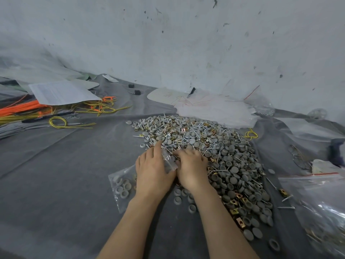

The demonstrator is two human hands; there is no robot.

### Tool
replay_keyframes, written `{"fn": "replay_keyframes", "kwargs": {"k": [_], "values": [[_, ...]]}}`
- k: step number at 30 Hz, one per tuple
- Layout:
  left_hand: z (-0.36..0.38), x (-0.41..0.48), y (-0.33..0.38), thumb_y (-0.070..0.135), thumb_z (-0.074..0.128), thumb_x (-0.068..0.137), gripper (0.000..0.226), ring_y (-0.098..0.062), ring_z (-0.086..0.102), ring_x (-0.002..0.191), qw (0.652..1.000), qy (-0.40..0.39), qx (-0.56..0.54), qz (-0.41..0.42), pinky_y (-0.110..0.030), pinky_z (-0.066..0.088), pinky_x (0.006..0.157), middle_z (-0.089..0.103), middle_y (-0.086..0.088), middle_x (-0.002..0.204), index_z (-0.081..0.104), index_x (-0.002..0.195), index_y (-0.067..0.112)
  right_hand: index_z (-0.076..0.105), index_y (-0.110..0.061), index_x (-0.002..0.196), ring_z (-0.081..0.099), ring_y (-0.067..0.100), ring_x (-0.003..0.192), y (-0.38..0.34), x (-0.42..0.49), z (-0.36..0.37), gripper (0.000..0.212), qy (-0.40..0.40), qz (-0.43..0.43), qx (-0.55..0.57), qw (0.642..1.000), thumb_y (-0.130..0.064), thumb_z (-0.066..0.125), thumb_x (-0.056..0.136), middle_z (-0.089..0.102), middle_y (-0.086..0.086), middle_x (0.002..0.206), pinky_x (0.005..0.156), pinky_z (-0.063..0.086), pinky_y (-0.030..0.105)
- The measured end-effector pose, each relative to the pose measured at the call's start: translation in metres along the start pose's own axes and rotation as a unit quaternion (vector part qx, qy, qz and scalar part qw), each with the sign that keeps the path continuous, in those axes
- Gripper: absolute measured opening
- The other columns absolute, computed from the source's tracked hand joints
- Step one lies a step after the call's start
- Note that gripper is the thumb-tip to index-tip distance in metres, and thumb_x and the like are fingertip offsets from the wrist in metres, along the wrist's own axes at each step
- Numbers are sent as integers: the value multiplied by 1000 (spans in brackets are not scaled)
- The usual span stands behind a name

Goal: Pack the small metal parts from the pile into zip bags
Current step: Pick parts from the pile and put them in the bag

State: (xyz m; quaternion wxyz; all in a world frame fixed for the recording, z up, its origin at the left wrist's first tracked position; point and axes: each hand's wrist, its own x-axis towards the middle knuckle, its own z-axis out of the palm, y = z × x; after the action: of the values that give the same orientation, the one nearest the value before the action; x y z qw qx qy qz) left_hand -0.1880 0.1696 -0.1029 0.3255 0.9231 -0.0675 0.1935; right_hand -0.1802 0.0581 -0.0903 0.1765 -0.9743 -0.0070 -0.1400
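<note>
A big pile of small parts covers the middle of the grey cloth: silver screws, grey round caps and brass clips. My left hand holds a small clear zip bag at the pile's near left edge, index finger stretched toward the screws. My right hand lies palm down on the pile right beside it, fingers curled into the parts at the bag's mouth. Under my left wrist lies a second zip bag with grey caps inside.
Orange and yellow cable ties and papers lie at the far left. A heap of clear bags sits behind the pile. Larger clear bags with parts lie at the right. A stained wall rises close behind.
</note>
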Motion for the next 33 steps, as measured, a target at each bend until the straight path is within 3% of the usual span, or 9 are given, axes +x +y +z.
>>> {"fn": "replay_keyframes", "kwargs": {"k": [9,14,16,19,23,25,28,30,33], "values": [[1,0,-1,33,67,80,87,-24,35,132,1000,4,2,-5,-33,22,110,41,-4,144,19,150,16,59,-25,110,40,21,121,-4,3,2,18,11,51,-26,998,-23,53,93,53,-4,122,106,23,44],[1,0,-1,31,68,80,88,-24,36,131,1000,1,5,-2,-34,23,109,42,-3,141,16,151,17,69,-17,105,53,16,105,3,2,-6,17,113,50,117,985,-25,61,91,62,-2,107,97,40,34],[1,0,-1,33,69,80,89,-23,36,131,1000,0,6,-1,-33,24,109,42,-3,141,16,150,17,67,-11,110,58,12,95,4,4,-13,20,140,56,214,965,-17,61,91,65,1,102,85,47,21],[2,0,-1,33,69,80,89,-23,35,131,1000,-1,6,0,-34,24,109,42,-3,141,17,150,17,59,-17,114,57,-4,79,4,3,-19,26,95,81,345,930,-17,66,88,64,-9,90,66,42,4],[2,0,-1,32,67,82,86,-25,35,133,1000,0,-2,-2,-36,24,110,40,-5,144,17,151,16,57,-22,102,65,0,74,-4,0,-18,19,-54,36,424,903,-17,67,88,70,-5,88,62,46,8],[2,0,-1,32,67,82,86,-24,35,132,1000,0,-2,-3,-35,24,110,41,-5,144,17,150,16,61,-19,100,66,4,81,-6,0,-16,12,-13,19,396,918,-13,62,91,71,-3,93,68,48,9],[2,0,-1,30,68,79,88,-24,37,130,1000,3,4,-1,-34,25,109,43,-5,140,17,150,17,66,-14,101,60,9,89,0,0,-13,12,106,36,189,976,-18,59,92,68,-1,97,83,48,22],[2,0,0,31,67,80,87,-24,37,130,1000,7,1,-2,-33,25,109,43,-4,141,17,150,18,67,-19,102,55,18,102,2,-2,-10,21,88,65,43,993,-35,59,92,63,-1,104,92,44,36],[3,0,0,35,66,82,85,-23,37,130,1000,12,-1,-1,-33,24,109,42,-4,142,18,150,18,65,-22,105,42,25,117,0,-2,-5,29,24,99,-66,993,-46,58,89,53,3,119,98,34,41]]}}
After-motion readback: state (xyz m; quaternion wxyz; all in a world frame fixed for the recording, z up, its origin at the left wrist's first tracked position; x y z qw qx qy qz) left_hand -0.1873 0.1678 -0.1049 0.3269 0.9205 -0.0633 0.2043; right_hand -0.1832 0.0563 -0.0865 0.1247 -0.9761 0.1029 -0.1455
